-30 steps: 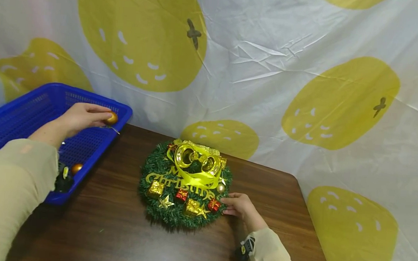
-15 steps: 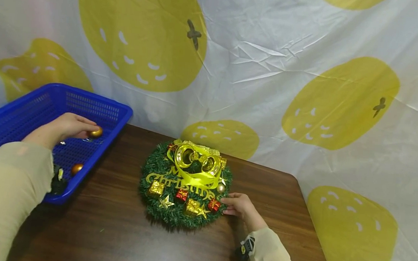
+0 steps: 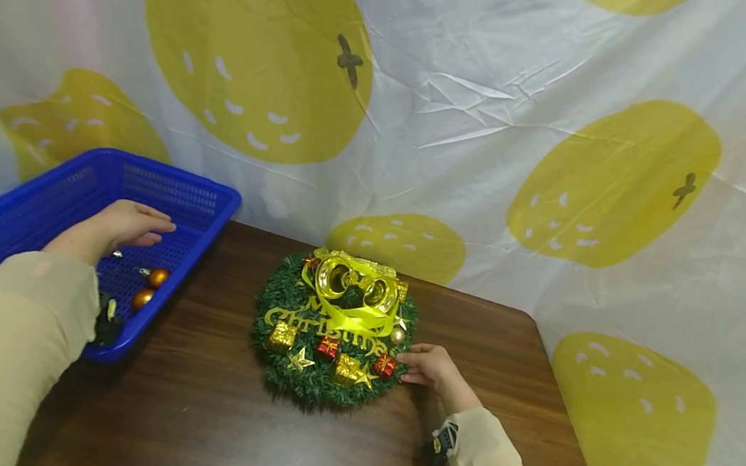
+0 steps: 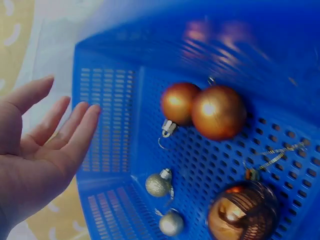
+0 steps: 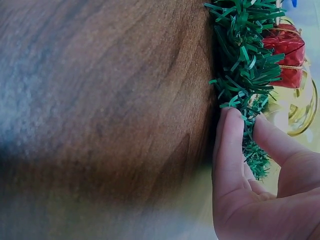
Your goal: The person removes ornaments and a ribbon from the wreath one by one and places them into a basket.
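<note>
Over the blue plastic basket (image 3: 229,194) at left, my left hand (image 3: 123,226) hovers with thumb and fingers apart, holding nothing. Below it in the basket lie two matte gold-orange Christmas balls (image 4: 218,112), side by side and touching in the left wrist view. A shiny copper ball (image 4: 243,216) and two small pale glitter balls (image 4: 158,185) are there too. My right hand (image 3: 434,371) pinches the right edge of a green Christmas wreath (image 3: 302,392) between thumb and fingers. The wreath lies on the table, with golden bells, ribbon, lettering, stars and gift boxes on it.
The brown wooden table (image 3: 220,430) extends in front of and right of the wreath. A white curtain with yellow fruit prints (image 3: 454,159) hangs right behind the table. A dark wrist camera (image 3: 442,440) sits under the right sleeve.
My left hand moved left and down into the basket area and let go of the gold-orange ball, which now lies by the other one. My right hand stays on the wreath.
</note>
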Demonstrator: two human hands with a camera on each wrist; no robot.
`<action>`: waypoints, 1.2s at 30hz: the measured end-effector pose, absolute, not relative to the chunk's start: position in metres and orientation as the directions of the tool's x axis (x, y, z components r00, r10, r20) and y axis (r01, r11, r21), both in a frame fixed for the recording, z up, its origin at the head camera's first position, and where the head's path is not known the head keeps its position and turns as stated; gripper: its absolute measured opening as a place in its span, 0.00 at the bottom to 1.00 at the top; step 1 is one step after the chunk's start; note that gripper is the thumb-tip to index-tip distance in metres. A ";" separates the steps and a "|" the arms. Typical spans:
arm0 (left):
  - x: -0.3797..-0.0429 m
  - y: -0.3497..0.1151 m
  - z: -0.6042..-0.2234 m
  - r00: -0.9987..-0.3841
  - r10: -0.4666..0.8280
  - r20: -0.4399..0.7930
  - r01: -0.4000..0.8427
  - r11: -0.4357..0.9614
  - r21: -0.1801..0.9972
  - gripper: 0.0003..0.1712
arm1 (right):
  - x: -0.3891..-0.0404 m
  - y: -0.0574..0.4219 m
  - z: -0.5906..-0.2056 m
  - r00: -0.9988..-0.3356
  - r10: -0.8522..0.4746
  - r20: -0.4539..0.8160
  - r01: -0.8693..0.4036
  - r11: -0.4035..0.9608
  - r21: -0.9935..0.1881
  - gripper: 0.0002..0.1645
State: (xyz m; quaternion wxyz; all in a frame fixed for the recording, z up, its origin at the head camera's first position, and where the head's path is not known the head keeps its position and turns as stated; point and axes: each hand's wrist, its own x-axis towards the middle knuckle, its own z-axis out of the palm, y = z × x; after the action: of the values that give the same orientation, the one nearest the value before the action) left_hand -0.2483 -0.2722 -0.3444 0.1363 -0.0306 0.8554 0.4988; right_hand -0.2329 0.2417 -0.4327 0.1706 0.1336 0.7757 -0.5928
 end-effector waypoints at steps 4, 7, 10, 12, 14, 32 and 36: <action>-0.253 -0.262 -0.336 -0.984 0.081 -0.157 -0.104 0.453 0.885 0.36 | -0.234 0.241 -0.432 -0.905 0.005 -0.426 0.412 0.259 -0.874 0.34; -0.258 -0.250 -0.329 -0.990 0.100 -0.095 -0.049 0.391 0.919 0.36 | -0.235 0.241 -0.434 -0.905 -0.002 -0.425 0.411 0.252 -0.876 0.34; -0.262 -0.235 -0.322 -0.988 0.140 -0.060 -0.010 0.332 0.943 0.36 | -0.234 0.240 -0.434 -0.905 -0.005 -0.425 0.411 0.245 -0.878 0.33; -0.263 -0.224 -0.317 -0.985 0.165 -0.045 0.009 0.313 0.950 0.36 | -0.233 0.239 -0.434 -0.906 -0.007 -0.423 0.409 0.241 -0.880 0.33; -0.264 -0.211 -0.313 -0.982 0.187 -0.037 0.022 0.302 0.953 0.36 | -0.232 0.238 -0.434 -0.906 -0.008 -0.424 0.410 0.238 -0.880 0.32; -0.276 -0.097 -0.309 -0.938 0.340 0.064 0.088 0.055 0.995 0.27 | -0.231 0.235 -0.436 -0.907 -0.017 -0.421 0.406 0.236 -0.883 0.32; -0.274 -0.074 -0.310 -0.918 0.388 0.076 0.093 0.025 0.995 0.26 | -0.231 0.234 -0.435 -0.905 -0.010 -0.425 0.409 0.247 -0.878 0.32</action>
State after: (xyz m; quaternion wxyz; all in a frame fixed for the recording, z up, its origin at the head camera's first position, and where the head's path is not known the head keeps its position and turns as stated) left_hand -0.2741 -0.0738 -0.3097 0.1090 0.1701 0.7076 0.6771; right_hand -0.2306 0.2341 -0.4353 0.1746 0.1298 0.7700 -0.5998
